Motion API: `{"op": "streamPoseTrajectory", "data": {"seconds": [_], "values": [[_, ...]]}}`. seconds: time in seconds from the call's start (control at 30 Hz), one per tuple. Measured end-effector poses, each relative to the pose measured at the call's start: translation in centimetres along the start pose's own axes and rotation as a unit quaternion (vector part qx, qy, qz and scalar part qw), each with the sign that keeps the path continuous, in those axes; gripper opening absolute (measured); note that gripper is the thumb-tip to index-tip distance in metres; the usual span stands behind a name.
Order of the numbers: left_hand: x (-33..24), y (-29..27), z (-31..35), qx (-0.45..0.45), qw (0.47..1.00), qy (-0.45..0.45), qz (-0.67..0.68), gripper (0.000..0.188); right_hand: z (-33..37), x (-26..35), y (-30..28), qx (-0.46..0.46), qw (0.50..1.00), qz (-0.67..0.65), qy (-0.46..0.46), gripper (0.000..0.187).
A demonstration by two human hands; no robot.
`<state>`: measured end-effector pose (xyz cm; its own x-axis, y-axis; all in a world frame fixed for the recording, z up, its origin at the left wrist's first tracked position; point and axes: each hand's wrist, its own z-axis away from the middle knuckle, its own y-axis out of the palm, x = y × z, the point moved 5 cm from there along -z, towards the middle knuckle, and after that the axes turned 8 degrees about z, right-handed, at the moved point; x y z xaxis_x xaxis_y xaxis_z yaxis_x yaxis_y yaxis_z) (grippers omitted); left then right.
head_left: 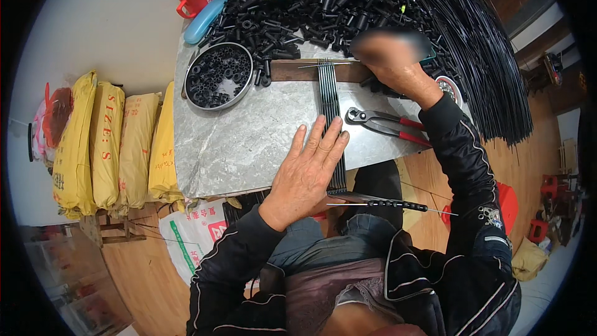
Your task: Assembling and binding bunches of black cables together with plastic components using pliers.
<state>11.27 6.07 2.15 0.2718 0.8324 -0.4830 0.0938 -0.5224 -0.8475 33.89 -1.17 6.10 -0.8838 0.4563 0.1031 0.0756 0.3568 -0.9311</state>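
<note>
My left hand [305, 177] lies flat with its fingers stretched out, over a row of thin black rods [328, 96] laid side by side on the grey table. A thin metal wire crosses the far end of the rods. Below their near end, another wire carries several black pieces [404, 205]. My right hand [398, 71] reaches to the edge of the black plastic parts at the far right. Its fingers are blurred, and whether they hold anything cannot be seen. Pincers with red handles [382, 123] lie right of the rods.
A heap of black plastic parts [292, 12] covers the far table. At left stand a round bowl of black rings [211, 106], a blue case [205, 20] and a red mug [195, 0]. Long black rods [491, 74] hang over the right edge. Yellow sacks [107, 143] stand left.
</note>
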Motion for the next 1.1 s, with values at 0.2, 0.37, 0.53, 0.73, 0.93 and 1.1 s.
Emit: {"op": "streamPoseTrajectory", "data": {"seconds": [0.2, 0.37, 0.53, 0.73, 0.93, 1.1], "values": [[0.0, 0.1, 0.1, 0.001, 1.000, 0.004, -0.023, 0.070, -0.2, 0.3, 0.1, -0.010, 1.000, 0.000, -0.016, 0.011], [0.0, 0.1, 0.0, 0.005, 1.000, 0.003, -0.016, 0.070, -0.5, 0.4, 0.3, -0.019, 0.999, -0.016, -0.034, 0.010], [0.0, 0.1, 0.0, 0.002, 1.000, 0.003, -0.021, 0.070, -1.4, 0.3, 0.7, -0.016, 0.998, -0.011, -0.067, 0.009], [0.3, 0.3, 0.1, 0.000, 0.999, 0.011, -0.044, 0.071, -1.9, 0.8, 0.8, -0.006, 0.996, -0.023, -0.089, 0.007], [0.1, 0.3, 0.0, 0.005, 0.999, 0.008, -0.039, 0.080, -2.5, 1.5, 1.6, 0.002, 0.995, -0.049, -0.091, 0.010], [0.3, 0.5, 0.2, -0.004, 1.000, 0.010, -0.011, 0.081, -3.1, 2.3, 2.1, 0.021, 0.993, -0.098, -0.059, 0.015]]}}
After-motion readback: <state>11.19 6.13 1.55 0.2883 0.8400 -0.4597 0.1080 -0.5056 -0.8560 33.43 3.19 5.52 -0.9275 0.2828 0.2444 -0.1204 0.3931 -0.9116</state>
